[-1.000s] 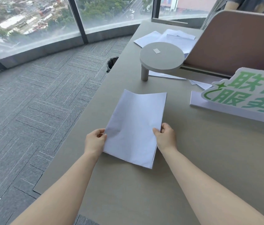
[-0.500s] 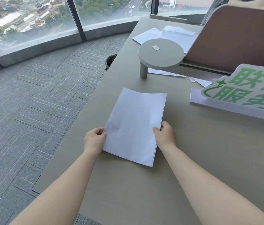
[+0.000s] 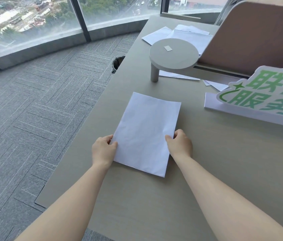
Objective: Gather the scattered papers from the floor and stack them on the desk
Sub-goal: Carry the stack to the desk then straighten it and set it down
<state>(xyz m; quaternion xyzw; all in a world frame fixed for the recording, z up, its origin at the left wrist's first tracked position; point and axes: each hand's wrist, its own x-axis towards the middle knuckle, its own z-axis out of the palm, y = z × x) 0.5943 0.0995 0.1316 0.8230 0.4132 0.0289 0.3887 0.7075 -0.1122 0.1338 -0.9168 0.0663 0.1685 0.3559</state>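
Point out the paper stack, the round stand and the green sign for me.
paper stack (image 3: 146,134): head view, middle of the top sheet.
round stand (image 3: 173,55): head view, centre of its flat round top.
green sign (image 3: 265,94): head view, on the green lettering of its front face.

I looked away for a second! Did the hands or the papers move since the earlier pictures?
Hardly anything moved. The left hand and right hand still pinch the paper stack by its sides, flat on the desk.
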